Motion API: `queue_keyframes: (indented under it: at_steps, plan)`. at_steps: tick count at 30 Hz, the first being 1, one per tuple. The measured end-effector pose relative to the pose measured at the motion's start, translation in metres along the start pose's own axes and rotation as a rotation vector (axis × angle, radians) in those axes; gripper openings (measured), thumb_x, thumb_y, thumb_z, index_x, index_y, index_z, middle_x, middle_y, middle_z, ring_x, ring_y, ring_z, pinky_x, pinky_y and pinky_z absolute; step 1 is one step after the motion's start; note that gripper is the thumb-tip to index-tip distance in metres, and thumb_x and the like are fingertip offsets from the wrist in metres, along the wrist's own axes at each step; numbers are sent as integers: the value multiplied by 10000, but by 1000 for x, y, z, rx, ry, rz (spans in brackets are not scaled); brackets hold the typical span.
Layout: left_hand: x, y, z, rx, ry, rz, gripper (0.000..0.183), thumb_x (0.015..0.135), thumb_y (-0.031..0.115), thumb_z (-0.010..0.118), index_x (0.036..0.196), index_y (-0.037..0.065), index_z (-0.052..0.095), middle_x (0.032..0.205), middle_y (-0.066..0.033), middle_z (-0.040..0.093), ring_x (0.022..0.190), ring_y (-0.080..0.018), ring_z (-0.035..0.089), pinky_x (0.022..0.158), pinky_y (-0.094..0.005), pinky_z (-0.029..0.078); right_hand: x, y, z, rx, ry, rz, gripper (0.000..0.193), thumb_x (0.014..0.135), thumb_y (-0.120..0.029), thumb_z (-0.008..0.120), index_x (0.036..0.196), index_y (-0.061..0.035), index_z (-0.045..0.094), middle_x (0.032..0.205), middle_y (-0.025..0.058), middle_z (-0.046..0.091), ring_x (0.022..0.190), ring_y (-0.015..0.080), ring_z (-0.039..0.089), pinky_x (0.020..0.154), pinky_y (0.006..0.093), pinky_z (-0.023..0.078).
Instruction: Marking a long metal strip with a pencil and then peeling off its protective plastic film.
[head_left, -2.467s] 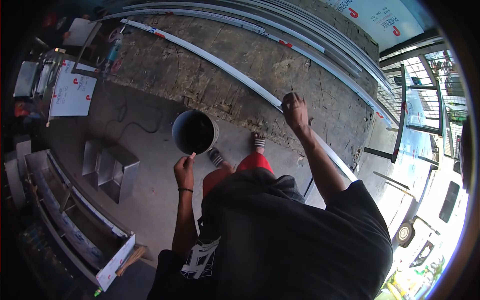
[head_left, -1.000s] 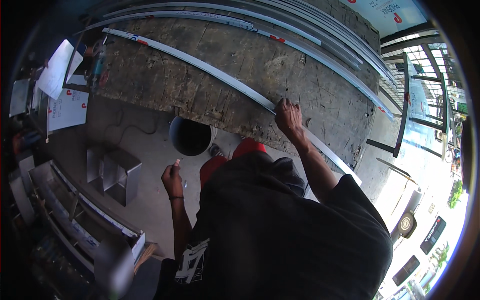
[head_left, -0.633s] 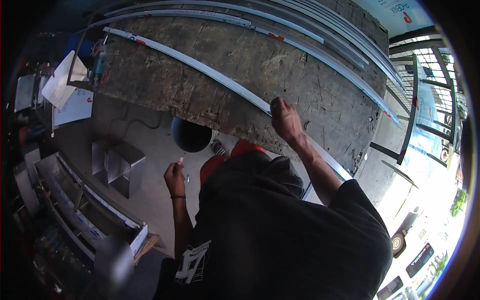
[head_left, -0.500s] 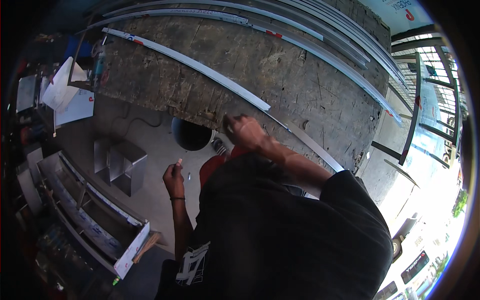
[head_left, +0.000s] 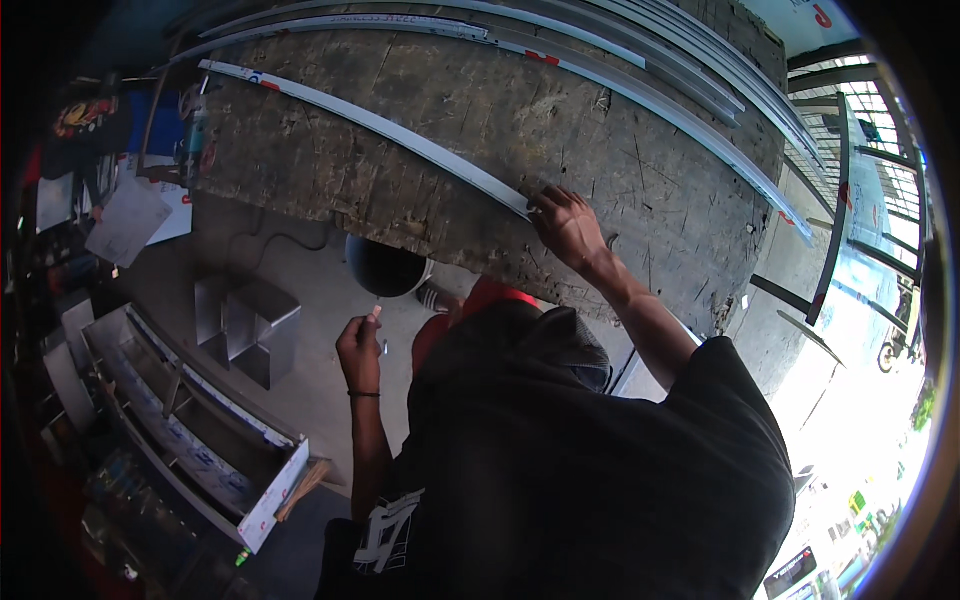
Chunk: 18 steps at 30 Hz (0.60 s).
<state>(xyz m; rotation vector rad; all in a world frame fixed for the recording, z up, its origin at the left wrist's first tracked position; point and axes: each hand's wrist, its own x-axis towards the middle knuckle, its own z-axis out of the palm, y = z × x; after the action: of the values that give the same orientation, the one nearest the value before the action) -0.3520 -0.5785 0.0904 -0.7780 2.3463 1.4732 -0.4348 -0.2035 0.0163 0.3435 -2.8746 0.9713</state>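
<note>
A scarred wooden counter (head_left: 480,130) fills the view, one strip (head_left: 370,125) lying across it. The right hand (head_left: 568,225) pinches the strip's near end at the counter's edge; the left hand (head_left: 360,345) pinches a small pencil-like thing (head_left: 377,313). No marking or cutting shows yet.

Pale silver metal strip (head_left: 380,128) on a scratched grey-brown workbench (head_left: 620,150); black bucket (head_left: 385,270).

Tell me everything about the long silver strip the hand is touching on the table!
The long silver strip looks like thin pale metal with a coloured sticker at its far left end. It lies flat and slantwise across the worn wooden workbench. The right hand presses its near end by the bench's front edge.
</note>
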Motion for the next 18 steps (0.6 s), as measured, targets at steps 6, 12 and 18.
queue_keyframes:
  at_steps: [6,12,18]
  plan:
    - [12,17,21,54,-95,54,266,983,245,593,825,34,631,610,75,389,516,-26,313,480,-246,229,-1,12,6,-89,-18,-19,161,844,-168,678,977,-85,645,953,99,612,947,297,614,826,417,472]
    - [14,27,36,101,-164,84,286,989,271,597,847,27,641,610,71,390,531,-28,317,488,-249,239,4,12,0,-168,-115,-133,109,856,-94,564,939,-64,628,929,117,598,968,271,616,864,394,441]
    - [16,41,53,94,-195,166,266,993,248,593,841,31,623,596,86,359,506,-12,285,471,-243,194,10,16,3,-155,-103,-212,81,858,-68,573,934,-38,573,915,129,559,914,300,590,805,407,427]
